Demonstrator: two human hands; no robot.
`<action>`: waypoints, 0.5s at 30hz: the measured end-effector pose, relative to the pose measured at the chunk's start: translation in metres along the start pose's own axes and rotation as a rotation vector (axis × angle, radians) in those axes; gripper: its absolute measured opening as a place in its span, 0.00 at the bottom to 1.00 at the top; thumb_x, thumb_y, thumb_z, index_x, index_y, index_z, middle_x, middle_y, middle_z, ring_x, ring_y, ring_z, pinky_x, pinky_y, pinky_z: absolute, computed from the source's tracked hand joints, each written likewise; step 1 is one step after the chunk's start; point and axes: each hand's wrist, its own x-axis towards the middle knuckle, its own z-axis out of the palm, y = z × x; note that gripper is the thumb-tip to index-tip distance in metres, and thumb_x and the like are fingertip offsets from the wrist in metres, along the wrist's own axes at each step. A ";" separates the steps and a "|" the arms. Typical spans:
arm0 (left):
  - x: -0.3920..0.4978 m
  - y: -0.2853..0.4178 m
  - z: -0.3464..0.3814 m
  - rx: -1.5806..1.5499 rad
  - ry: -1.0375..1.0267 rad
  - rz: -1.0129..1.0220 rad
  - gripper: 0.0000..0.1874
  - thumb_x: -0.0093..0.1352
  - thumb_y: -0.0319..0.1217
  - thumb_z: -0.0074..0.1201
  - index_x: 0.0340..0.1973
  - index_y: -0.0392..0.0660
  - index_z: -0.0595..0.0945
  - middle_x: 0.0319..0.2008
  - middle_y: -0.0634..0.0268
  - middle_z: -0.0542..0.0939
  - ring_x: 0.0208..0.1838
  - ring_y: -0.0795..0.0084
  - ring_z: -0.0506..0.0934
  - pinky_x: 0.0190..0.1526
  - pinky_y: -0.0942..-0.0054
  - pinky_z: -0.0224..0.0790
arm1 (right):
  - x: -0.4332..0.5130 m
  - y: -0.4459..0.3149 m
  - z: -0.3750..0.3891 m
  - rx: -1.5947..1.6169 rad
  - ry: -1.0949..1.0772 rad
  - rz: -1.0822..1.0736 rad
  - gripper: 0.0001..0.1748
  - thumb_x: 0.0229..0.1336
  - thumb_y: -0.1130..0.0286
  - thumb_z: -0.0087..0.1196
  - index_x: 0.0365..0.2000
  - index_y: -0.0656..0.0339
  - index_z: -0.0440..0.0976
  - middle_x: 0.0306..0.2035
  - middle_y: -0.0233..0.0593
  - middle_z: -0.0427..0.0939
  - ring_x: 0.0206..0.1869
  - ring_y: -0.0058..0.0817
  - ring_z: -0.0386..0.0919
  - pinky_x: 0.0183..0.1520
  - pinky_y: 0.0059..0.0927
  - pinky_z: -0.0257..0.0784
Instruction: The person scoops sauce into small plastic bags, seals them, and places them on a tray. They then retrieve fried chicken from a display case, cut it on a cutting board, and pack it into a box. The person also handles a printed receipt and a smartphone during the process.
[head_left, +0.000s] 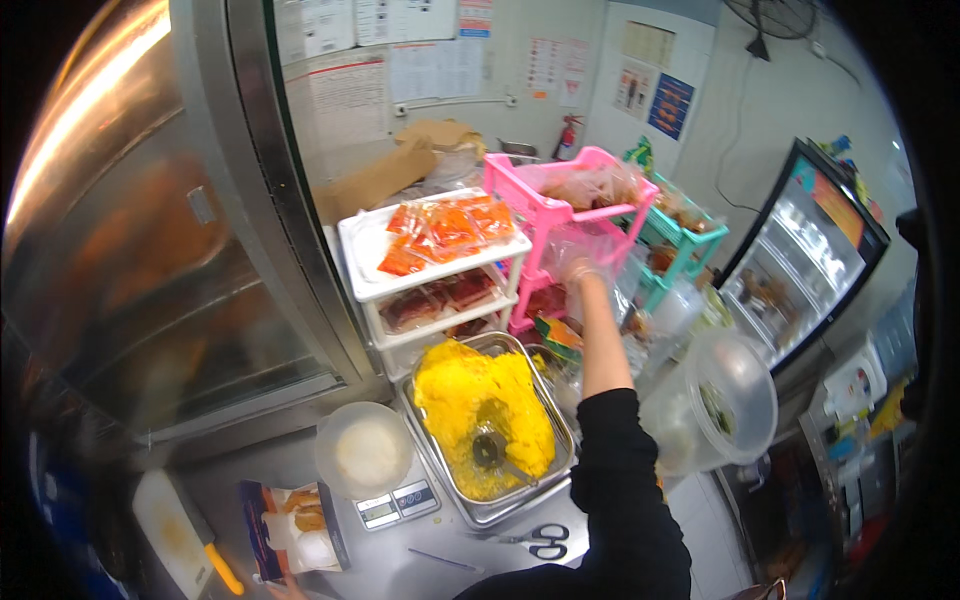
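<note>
My right hand (579, 268) reaches into the lower opening of a pink plastic stacking rack (534, 202). Clear plastic lies about its fingers, and I cannot tell whether it grips anything. At the bottom edge, only a few fingers of my left hand (288, 590) show, by the near side of an open cardboard food box (259, 525). Inside the box are browned fried pieces (306, 511) and a white lidded cup (311, 550). Below my right arm stands a steel pan (495, 499) of yellow rice (517, 390) with a dark-handled scoop (489, 450) in it.
A digital scale (396, 504) bears a round plastic tub (365, 450). Scissors (547, 541), a yellow-handled knife (223, 570) and a cutting board (169, 536) lie on the steel counter. White trays (364, 255) hold orange sachets (446, 229). A large clear bucket (739, 397) stands right.
</note>
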 end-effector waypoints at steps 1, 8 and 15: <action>-0.002 -0.001 0.000 -0.005 0.011 -0.022 0.23 0.64 0.33 0.53 0.52 0.34 0.70 0.47 0.53 0.76 0.47 0.63 0.74 0.50 0.66 0.63 | 0.004 -0.001 -0.012 -0.045 -0.144 -0.119 0.22 0.53 0.58 0.47 0.45 0.61 0.72 0.48 0.55 0.72 0.50 0.45 0.72 0.52 0.40 0.68; -0.012 -0.002 -0.005 -0.077 0.018 -0.097 0.26 0.65 0.34 0.52 0.56 0.35 0.66 0.48 0.55 0.73 0.49 0.65 0.72 0.51 0.68 0.64 | 0.012 -0.012 -0.036 -0.135 -0.186 -0.357 0.22 0.52 0.56 0.49 0.44 0.57 0.74 0.45 0.46 0.76 0.44 0.43 0.76 0.47 0.39 0.70; -0.022 0.015 -0.002 -0.268 0.029 -0.134 0.22 0.66 0.30 0.50 0.54 0.34 0.66 0.47 0.55 0.71 0.47 0.66 0.72 0.48 0.72 0.65 | -0.019 0.026 -0.055 0.147 0.102 0.221 0.23 0.46 0.45 0.48 0.23 0.54 0.81 0.30 0.41 0.80 0.37 0.37 0.77 0.41 0.35 0.70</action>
